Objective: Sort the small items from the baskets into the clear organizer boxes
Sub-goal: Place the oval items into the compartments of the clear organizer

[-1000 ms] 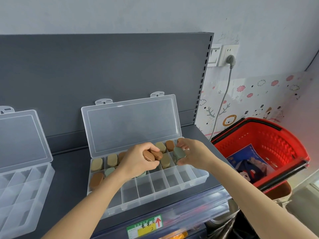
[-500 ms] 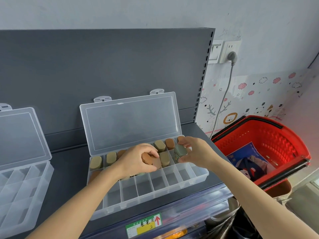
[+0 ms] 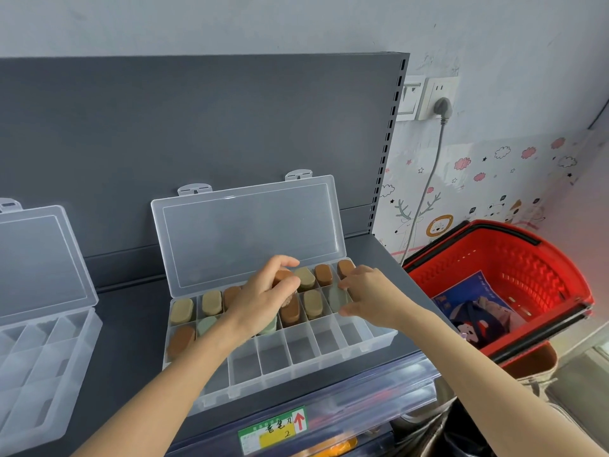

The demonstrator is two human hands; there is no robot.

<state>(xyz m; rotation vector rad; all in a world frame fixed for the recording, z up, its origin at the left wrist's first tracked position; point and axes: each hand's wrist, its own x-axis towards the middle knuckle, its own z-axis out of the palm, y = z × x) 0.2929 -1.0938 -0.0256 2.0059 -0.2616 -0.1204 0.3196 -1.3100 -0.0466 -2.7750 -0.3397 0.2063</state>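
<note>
The clear plastic organizer box (image 3: 379, 338) stands on the dark grey metal shelf (image 3: 115, 324). Its lid (image 3: 250, 232) is open and stands up at the back of the box. In the back row and the middle row of the box lie small oval blocks (image 3: 211, 302) in tan, brown and pale green colour. The left hand (image 3: 260, 301) is over the middle of the box. Its fingers are curled around a brown oval block (image 3: 281, 278); another brownish piece shows just below the fingers, and I cannot tell if the hand holds it too. The right hand (image 3: 372, 295) is at the right end of the middle row, where the thumb and fingers pinch a grey-green oval block (image 3: 335, 296) sitting low in the compartment. To the left of the box stands a second clear box (image 3: 43, 341), also open. To the right of the box, lower than the shelf, is a red plastic shopping basket (image 3: 534, 268) with a blue packet (image 3: 461, 291) inside.
</note>
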